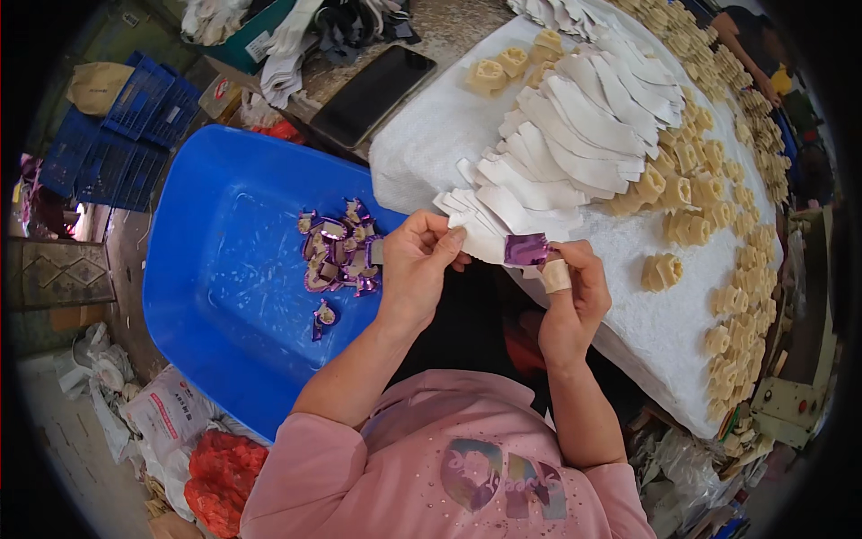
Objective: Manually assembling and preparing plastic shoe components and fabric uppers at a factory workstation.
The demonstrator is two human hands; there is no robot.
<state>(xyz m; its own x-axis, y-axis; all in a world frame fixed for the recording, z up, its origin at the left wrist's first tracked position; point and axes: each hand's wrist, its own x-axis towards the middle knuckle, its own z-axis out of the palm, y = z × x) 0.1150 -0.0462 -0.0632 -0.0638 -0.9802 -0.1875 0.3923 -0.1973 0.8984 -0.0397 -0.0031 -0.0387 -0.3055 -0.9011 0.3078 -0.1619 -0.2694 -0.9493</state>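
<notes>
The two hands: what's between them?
A white strip and a shiny purple piece lie between the left hand and right hand, in the head view.

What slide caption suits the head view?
Left hand pinches a white strip, right hand a shiny purple piece, beside a blue tub.

I count my two hands [415, 269]; one shiny purple piece [526, 250] between them; one blue tub [242, 234]; one dark phone [373, 94]; one red net bag [224, 476]. In the tub lie perhaps a dozen or more purple pieces [334, 230], overlapping too much to count exactly, with one apart; I see over a dozen white strips [584, 112] and dozens of beige pieces [662, 271].
</notes>
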